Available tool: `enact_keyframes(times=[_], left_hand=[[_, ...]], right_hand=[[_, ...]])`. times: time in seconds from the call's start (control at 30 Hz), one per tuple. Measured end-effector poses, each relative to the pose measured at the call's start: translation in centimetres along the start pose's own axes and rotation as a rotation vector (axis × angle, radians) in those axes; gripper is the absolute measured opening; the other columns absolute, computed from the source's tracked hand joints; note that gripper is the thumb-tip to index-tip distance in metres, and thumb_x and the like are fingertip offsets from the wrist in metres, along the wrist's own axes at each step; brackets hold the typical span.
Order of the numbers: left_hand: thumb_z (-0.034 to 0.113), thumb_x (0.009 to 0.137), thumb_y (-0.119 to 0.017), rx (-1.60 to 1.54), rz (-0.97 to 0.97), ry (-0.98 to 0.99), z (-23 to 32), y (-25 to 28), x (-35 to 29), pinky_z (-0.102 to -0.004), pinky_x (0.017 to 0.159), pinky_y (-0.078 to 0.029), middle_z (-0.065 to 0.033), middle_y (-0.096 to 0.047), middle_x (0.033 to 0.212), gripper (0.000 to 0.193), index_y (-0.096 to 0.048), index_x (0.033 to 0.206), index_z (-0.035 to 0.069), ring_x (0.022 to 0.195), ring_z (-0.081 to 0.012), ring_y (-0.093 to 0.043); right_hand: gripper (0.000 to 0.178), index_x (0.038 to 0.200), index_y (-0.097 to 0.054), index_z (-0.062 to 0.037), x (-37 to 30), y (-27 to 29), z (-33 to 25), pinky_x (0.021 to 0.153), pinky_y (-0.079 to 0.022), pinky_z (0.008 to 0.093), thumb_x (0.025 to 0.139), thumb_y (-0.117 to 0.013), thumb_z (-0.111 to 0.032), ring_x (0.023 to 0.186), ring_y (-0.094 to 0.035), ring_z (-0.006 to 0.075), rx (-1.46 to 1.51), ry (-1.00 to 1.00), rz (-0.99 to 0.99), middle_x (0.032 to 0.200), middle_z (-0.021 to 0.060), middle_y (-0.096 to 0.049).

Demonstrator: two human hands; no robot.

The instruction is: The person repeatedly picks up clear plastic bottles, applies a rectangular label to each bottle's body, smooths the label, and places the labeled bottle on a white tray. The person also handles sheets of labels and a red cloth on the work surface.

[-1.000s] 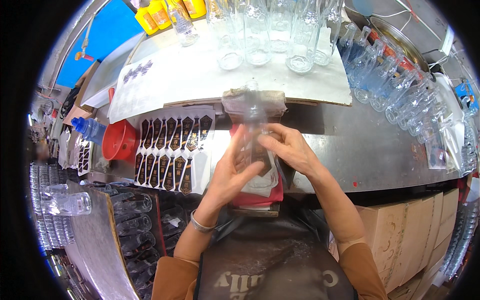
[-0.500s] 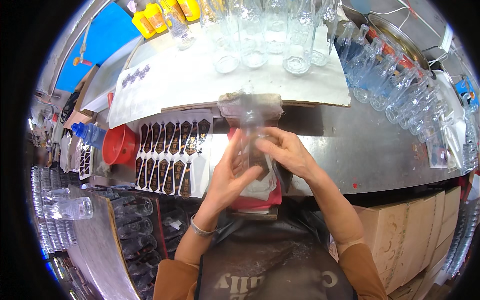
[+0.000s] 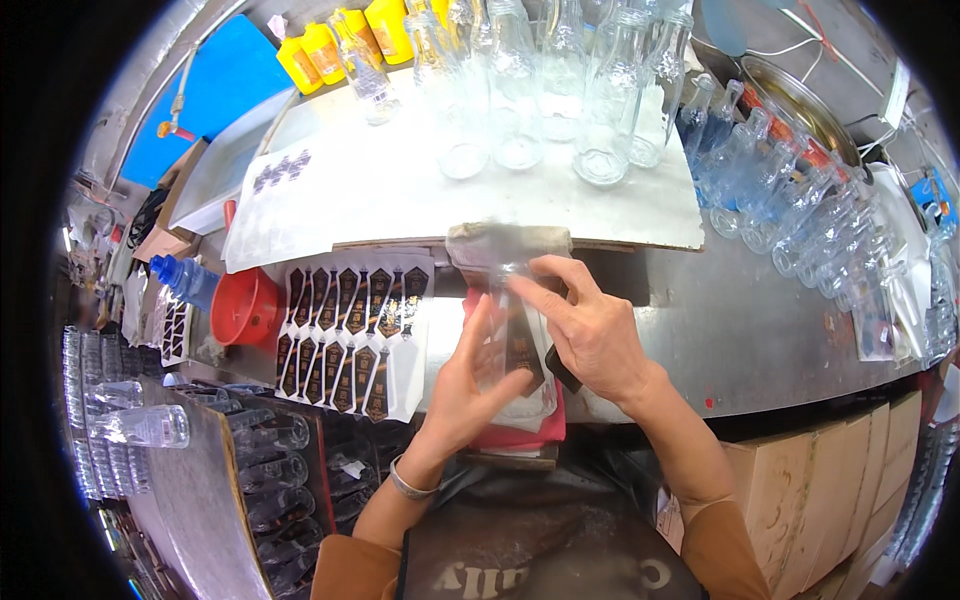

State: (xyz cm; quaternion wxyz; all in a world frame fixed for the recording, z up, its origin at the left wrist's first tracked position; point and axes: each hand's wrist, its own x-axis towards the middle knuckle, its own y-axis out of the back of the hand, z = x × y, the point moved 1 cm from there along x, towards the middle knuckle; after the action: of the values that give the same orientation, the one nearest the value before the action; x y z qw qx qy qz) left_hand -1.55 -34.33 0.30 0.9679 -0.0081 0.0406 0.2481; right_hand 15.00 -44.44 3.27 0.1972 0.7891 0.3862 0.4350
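Observation:
A clear glass bottle [image 3: 491, 350], its neck blurred and pointing away from me, lies on a rest with a red cloth [image 3: 552, 428] under its near end. On its upper side is a dark, pointed label [image 3: 522, 350]. My left hand [image 3: 462, 385] is closed around the bottle's left side, fingers along the glass and thumb across its lower part. My right hand [image 3: 597, 335] bends over the right side, a digit pressed near the shoulder and the other fingers curled. A small dark thing [image 3: 563, 369] shows under that palm; whether it is held is unclear.
A sheet of dark labels [image 3: 350, 335] lies left of the rest, beside a red bucket [image 3: 245, 308]. Upright bottles [image 3: 600, 110] and yellow containers [image 3: 388, 32] stand on the raised white board [image 3: 400, 195]. More bottles [image 3: 790, 210] line the right; cardboard boxes [image 3: 800, 480] stand below.
My right hand has bent more over the bottle, and its digits have shifted along the label near the shoulder. My left hand stays at the bottle's left side. The whole view has shifted slightly.

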Motion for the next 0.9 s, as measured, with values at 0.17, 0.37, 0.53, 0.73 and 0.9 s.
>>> enact_keyframes(times=[0.17,0.37,0.53,0.73,0.9], left_hand=[[0.009,0.085,-0.076,0.048,0.036,-0.013,-0.4,0.0,-0.1,-0.0398,0.104,-0.049,-0.0229,-0.043,0.152,0.095,-0.017,0.159,-0.001,0.132,-0.0313,-0.053],[0.009,0.085,-0.076,0.049,0.036,-0.022,-0.1,-0.2,-0.1,-0.0396,0.103,-0.050,-0.0231,-0.044,0.151,0.096,-0.017,0.160,0.000,0.131,-0.0313,-0.055],[0.009,0.085,-0.076,0.061,0.045,-0.023,0.0,-0.1,-0.1,-0.0401,0.104,-0.049,-0.0238,-0.043,0.152,0.095,-0.016,0.159,-0.001,0.132,-0.0319,-0.054],[0.009,0.087,-0.076,0.078,0.012,0.025,-0.3,0.0,0.0,-0.0371,0.111,-0.041,-0.0208,-0.037,0.156,0.099,-0.011,0.162,0.003,0.135,-0.0256,-0.049],[0.010,0.085,-0.076,0.096,0.067,-0.039,-0.1,-0.4,-0.2,-0.0405,0.107,-0.047,-0.0270,-0.041,0.153,0.095,-0.018,0.159,-0.002,0.134,-0.0329,-0.052]], right_hand=[[0.051,0.126,-0.067,-0.0117,0.1,-0.3,0.3,0.068,-0.059,0.0349,0.077,-0.063,0.004,0.089,-0.071,0.0274,-0.092,0.021,-0.064,0.126,0.0143,-0.060],[0.051,0.127,-0.066,-0.0119,0.1,-0.6,0.7,0.069,-0.059,0.0361,0.078,-0.063,0.004,0.090,-0.071,0.0289,-0.058,0.006,-0.062,0.126,0.0145,-0.061],[0.042,0.126,-0.066,-0.0081,0.2,0.0,0.8,0.076,-0.058,0.0357,0.085,-0.063,0.000,0.089,-0.071,0.0286,0.163,-0.140,-0.031,0.121,0.0169,-0.064],[0.025,0.106,-0.063,-0.0005,-3.3,-0.2,7.3,0.067,-0.052,0.0216,0.104,-0.059,-0.024,0.075,-0.062,0.0086,1.196,-0.912,0.396,0.096,0.0083,-0.068],[0.026,0.121,-0.058,-0.0004,-1.6,-0.2,4.4,0.088,-0.051,0.0270,0.098,-0.061,-0.011,0.096,-0.062,0.0113,0.952,-0.730,0.152,0.107,0.0050,-0.064]])
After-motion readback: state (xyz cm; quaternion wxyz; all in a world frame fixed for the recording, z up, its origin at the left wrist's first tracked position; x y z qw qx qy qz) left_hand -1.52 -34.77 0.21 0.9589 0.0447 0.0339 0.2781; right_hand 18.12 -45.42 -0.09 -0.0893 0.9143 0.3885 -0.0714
